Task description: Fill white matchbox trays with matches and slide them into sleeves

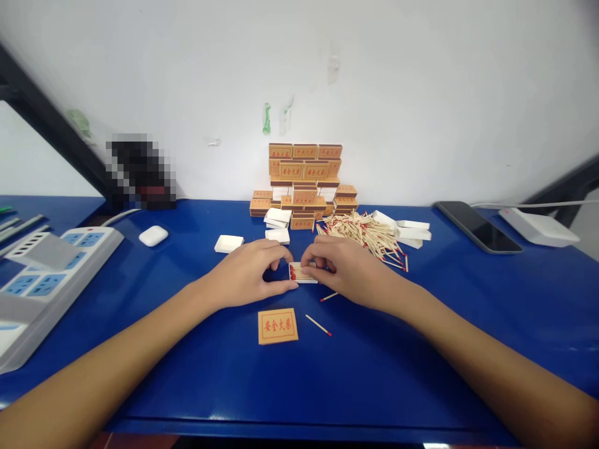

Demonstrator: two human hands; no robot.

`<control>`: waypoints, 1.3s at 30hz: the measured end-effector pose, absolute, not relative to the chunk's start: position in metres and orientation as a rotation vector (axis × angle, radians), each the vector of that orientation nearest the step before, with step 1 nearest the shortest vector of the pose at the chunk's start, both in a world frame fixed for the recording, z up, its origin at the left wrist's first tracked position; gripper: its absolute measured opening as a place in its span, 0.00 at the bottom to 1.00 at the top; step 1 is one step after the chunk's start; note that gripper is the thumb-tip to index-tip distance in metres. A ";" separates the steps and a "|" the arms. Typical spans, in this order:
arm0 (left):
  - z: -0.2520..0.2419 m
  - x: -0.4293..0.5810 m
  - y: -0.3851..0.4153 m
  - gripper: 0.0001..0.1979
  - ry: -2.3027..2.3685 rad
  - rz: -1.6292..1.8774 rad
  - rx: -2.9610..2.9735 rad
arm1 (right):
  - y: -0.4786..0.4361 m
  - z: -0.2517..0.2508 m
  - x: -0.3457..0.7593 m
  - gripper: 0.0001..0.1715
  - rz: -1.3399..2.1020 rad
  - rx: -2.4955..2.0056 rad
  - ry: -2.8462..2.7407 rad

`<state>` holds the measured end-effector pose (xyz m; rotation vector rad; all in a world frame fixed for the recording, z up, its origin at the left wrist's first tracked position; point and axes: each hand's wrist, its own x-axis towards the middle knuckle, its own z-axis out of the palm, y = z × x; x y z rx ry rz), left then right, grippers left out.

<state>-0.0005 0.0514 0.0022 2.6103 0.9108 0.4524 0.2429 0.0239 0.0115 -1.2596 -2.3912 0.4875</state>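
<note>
A small white matchbox tray (307, 281) holding red-tipped matches (296, 272) lies on the blue table between my hands. My left hand (248, 274) grips its left end between thumb and fingertips. Over the right end, the fingers of my right hand (350, 268) are pinched together on the matches, hiding part of them. Nearer to me lies an orange matchbox sleeve (277, 326) with red lettering. One loose match (319, 325) rests beside it, and another match (329, 297) is just below my right hand.
A heap of matches (362, 232) lies beyond my right hand, with white trays (414, 232) beside it. Stacked matchboxes (304, 169) stand against the wall. Another white tray (229, 244) sits beyond my left hand. A power strip (100, 240), earbud case (153, 236) and phone (477, 226) flank them.
</note>
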 end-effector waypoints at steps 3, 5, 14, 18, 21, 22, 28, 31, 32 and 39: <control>0.003 0.000 0.051 0.17 0.914 0.446 2.605 | 0.022 0.012 0.244 0.08 0.448 -1.259 -2.411; 0.003 0.000 0.050 0.17 0.918 0.444 2.605 | 0.022 0.011 0.244 0.11 0.424 -1.242 -2.452; 0.003 -0.003 0.052 0.16 0.921 0.437 2.598 | 0.020 0.028 0.262 0.06 0.577 -1.268 -2.468; 0.002 -0.004 0.054 0.16 0.926 0.442 2.596 | 0.019 0.036 0.278 0.06 0.890 -1.335 -2.567; 0.002 -0.003 0.054 0.17 0.939 0.438 2.594 | 0.021 0.034 0.282 0.08 0.897 -1.379 -2.559; 0.002 -0.003 0.054 0.16 0.941 0.434 2.595 | 0.022 0.033 0.283 0.08 0.868 -1.388 -2.561; 0.003 -0.003 0.055 0.16 0.948 0.417 2.590 | 0.027 0.028 0.286 0.06 0.780 -1.456 -2.586; 0.004 -0.003 0.055 0.16 0.945 0.416 2.594 | 0.026 0.027 0.285 0.09 0.754 -1.435 -2.604; 0.004 -0.003 0.055 0.16 0.945 0.416 2.596 | 0.026 0.027 0.285 0.09 0.737 -1.426 -2.609; 0.004 -0.004 0.055 0.16 0.949 0.421 2.609 | 0.022 0.028 0.278 0.08 0.764 -1.414 -2.619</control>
